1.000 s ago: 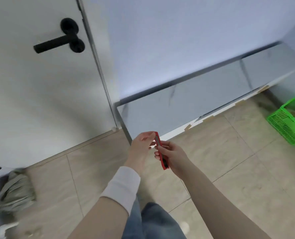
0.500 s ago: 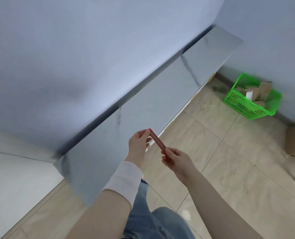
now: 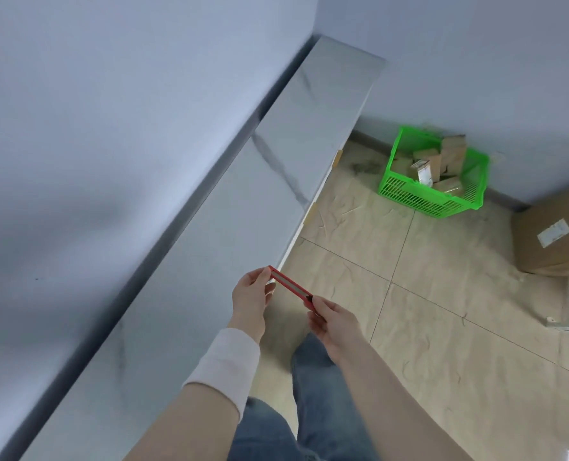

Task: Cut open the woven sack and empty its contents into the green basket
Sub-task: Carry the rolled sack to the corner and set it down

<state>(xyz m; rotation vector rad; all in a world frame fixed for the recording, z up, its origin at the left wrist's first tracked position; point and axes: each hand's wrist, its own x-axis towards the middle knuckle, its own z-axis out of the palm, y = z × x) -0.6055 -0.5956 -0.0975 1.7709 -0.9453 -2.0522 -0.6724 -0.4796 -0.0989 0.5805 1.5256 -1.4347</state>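
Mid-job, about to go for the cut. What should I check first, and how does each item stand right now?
1. Cutter in hand: ok; left grip pinches its far end, right grip holds the near end.
2. Blade extended: cannot tell.
3. Sack in view: not ok; none visible.
4. Basket found: ok; on the floor in the corner.
5. Room in basket: cannot tell; brown parcels lie inside.
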